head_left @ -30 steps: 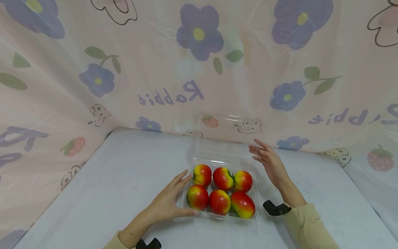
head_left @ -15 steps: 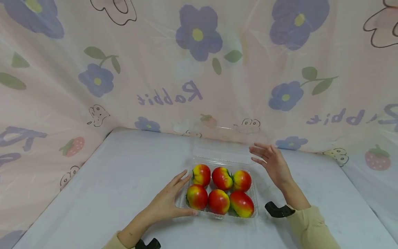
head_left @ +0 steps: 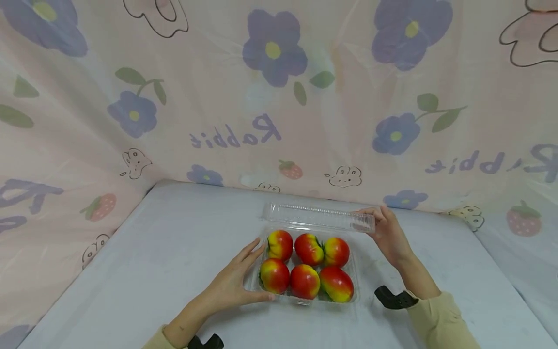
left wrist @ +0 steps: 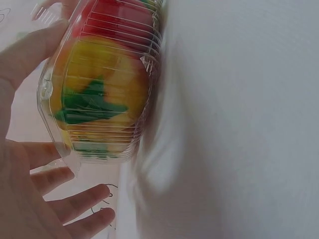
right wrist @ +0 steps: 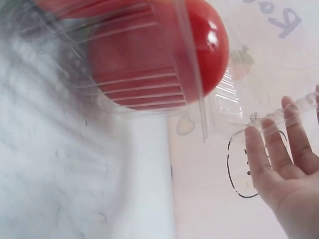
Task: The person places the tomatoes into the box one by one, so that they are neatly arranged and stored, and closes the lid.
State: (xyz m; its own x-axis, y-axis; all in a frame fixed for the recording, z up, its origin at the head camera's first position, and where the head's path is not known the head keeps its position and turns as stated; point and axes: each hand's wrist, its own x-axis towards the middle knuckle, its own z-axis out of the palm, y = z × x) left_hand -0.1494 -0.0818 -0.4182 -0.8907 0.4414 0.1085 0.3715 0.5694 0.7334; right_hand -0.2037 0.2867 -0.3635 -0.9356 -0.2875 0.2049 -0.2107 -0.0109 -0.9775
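Observation:
A clear plastic clamshell box (head_left: 356, 274) stands on the table with its base full of several red and yellow fruits (head_left: 304, 281). Their green leaves show through the ribbed wall in the left wrist view. The clear lid (head_left: 318, 216) is partly folded down and hangs tilted over the back edge. My left hand (head_left: 233, 286) spans the left side of the box, thumb at the front corner and other fingers spread along the rim. At the lid's right end, my right hand (head_left: 388, 235) touches the plastic with extended fingers (right wrist: 257, 149).
A white cloth covers the table (head_left: 174, 242). Behind and to the left hangs a pale curtain (head_left: 218, 97) with printed flowers and rabbits. A black strap mount (head_left: 394, 298) sits at the right wrist, and another (head_left: 208, 341) at the left.
The lid has tilted forward and down from nearly upright. My right hand, lowered slightly, now touches its right end. My left hand stays at the box's left side.

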